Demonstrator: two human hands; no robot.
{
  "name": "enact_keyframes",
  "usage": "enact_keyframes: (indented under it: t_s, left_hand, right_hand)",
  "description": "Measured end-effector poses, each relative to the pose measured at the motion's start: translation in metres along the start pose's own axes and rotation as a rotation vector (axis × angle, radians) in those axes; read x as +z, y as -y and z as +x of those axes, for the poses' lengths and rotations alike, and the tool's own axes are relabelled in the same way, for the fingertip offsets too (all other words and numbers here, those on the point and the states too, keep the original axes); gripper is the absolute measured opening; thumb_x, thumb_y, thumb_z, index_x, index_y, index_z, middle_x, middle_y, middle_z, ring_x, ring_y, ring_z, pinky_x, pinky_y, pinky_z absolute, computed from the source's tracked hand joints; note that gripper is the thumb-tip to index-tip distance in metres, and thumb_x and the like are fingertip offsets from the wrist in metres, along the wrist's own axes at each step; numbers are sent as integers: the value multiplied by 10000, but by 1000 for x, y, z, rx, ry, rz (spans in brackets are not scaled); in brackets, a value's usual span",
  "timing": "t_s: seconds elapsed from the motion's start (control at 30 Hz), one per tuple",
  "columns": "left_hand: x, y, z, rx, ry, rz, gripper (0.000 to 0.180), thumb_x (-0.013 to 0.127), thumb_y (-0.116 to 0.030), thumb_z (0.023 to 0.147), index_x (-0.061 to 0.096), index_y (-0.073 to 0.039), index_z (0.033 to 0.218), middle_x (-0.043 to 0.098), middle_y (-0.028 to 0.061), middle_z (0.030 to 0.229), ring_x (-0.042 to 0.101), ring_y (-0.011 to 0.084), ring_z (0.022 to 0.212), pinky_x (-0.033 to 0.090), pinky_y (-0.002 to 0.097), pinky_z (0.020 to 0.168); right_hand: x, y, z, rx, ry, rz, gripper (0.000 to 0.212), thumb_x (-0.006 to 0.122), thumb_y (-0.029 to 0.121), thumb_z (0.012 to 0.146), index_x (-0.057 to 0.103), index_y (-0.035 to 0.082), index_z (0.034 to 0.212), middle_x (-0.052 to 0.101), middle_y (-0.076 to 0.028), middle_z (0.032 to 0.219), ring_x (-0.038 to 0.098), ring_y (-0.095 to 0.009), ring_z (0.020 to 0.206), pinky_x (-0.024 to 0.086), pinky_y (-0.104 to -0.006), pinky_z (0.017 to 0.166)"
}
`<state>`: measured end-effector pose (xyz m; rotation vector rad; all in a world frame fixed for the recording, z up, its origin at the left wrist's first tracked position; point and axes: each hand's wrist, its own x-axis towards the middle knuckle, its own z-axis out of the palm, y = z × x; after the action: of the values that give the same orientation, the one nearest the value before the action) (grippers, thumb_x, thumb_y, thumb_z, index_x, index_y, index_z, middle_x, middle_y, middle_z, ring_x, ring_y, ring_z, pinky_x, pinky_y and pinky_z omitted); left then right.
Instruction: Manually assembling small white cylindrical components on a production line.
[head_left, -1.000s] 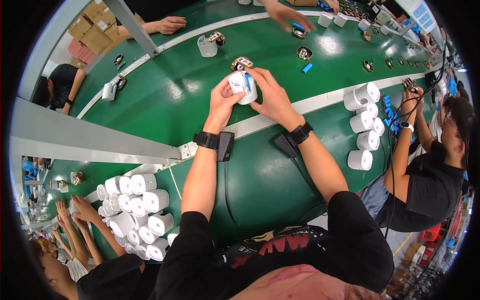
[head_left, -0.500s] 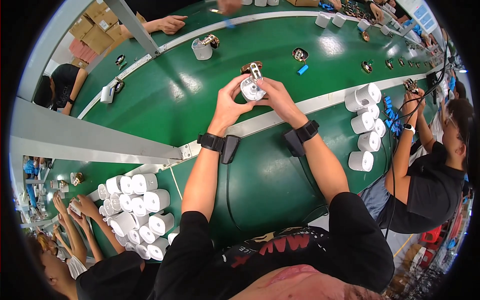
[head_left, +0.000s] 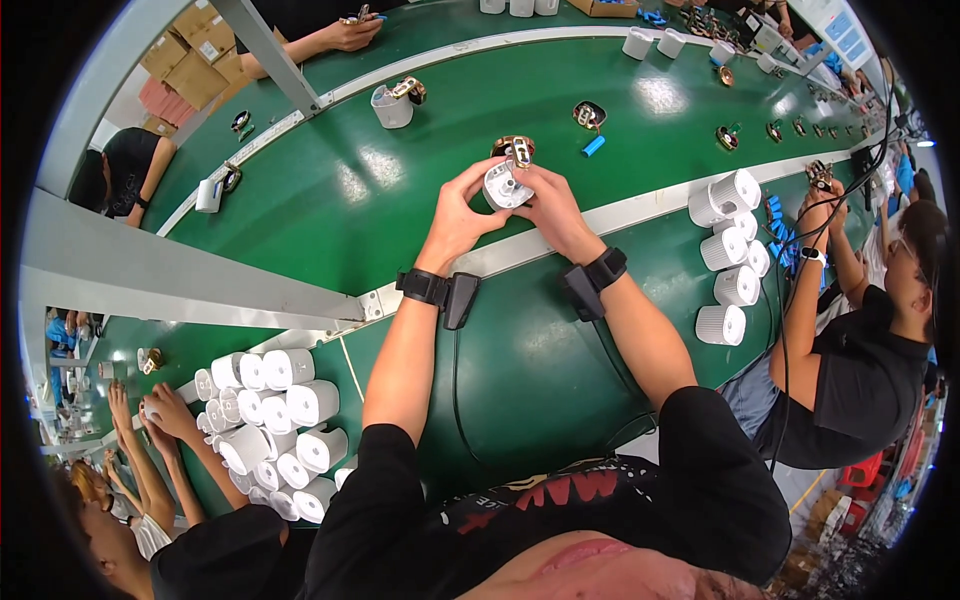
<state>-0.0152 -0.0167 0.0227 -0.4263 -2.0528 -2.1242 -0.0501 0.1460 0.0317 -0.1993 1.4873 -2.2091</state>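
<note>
Over the near edge of the green belt, both hands grip a white plastic housing (head_left: pixel 497 192), its open end turned up. My left hand (head_left: pixel 458 215) wraps its left side. My right hand (head_left: pixel 553 208) closes on the right side, with the thumb up at the rim. A gold-brown round part with a metal bracket (head_left: pixel 520 152) rests at the housing's far rim; whether it is fastened there I cannot tell. Beyond my hands stands another white housing (head_left: pixel 391 110) with a gold part on top. Further right lie a dark-rimmed round part (head_left: pixel 588 115) and a blue cylinder (head_left: pixel 594 146).
White housings are massed at the lower left (head_left: pixel 265 420), and several more stand at the right (head_left: pixel 737 285) beside blue cylinders (head_left: pixel 775 215). A grey metal post (head_left: pixel 200 270) crosses the left side. Co-workers sit on both sides and across the belt.
Things on the belt have shifted a little to the left. The housing in my hands has tilted slightly and moved a touch. Across the belt, a co-worker's hand now holds a small part.
</note>
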Motion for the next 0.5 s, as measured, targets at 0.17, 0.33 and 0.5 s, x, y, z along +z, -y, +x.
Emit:
enact_keyframes:
  t_s: [0.17,0.33,0.5]
  left_hand:
    - [0,1,-2,-1,-12,4,672,723,83,654,562,16,1304,623,114,1251,566,200,1217,433,334,1069]
    - [-1,1,-2,-24,-12,-28,684,723,89,651,556,26,1311,617,121,1266,565,199,1219,443,332,1059]
    - [-2,0,-4,-20,-17,-43,687,725,91,650,556,29,1313,620,123,1260,568,200,1214,447,333,1055]
  right_hand:
    - [-2,-3,1,-30,11,12,320,540,217,986,592,-9,1206,639,-76,1135,614,-180,1070,503,-385,946]
    - [-2,-2,0,-40,21,52,327,568,224,967,619,-6,1194,654,-62,1108,630,-161,1014,513,-348,896]
    - [-1,-2,0,-23,41,84,329,570,218,968,614,-9,1202,652,-67,1116,628,-166,1019,509,-349,895]
